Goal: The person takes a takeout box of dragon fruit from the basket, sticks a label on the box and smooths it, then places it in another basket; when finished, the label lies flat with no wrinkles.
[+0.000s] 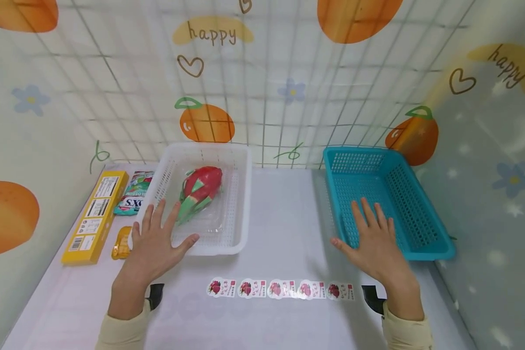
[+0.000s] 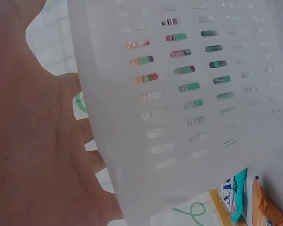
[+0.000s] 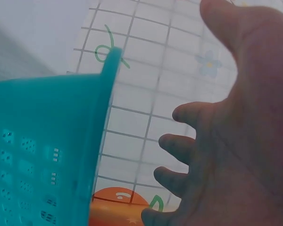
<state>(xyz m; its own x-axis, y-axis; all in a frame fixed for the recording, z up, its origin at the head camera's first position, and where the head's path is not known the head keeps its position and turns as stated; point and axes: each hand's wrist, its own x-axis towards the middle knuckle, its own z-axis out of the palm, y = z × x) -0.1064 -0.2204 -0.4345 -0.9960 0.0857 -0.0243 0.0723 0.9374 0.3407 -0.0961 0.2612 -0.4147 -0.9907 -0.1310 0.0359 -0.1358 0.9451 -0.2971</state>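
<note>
My left hand is spread flat in the air with nothing in it, overlapping the near left corner of a white plastic basket. Inside that basket a red dragon fruit with green scales lies with a clear plastic tray. Fingers spread, my right hand hovers empty at the front of a teal basket. In the left wrist view the slotted white basket wall stands beyond the palm. The right wrist view has the teal basket's side apart from the fingers.
A row of several dragon fruit stickers lies along the front of the table. Left of the white basket are a yellow box, a green snack bag and a small orange packet. A printed curtain over a wire grid closes the back.
</note>
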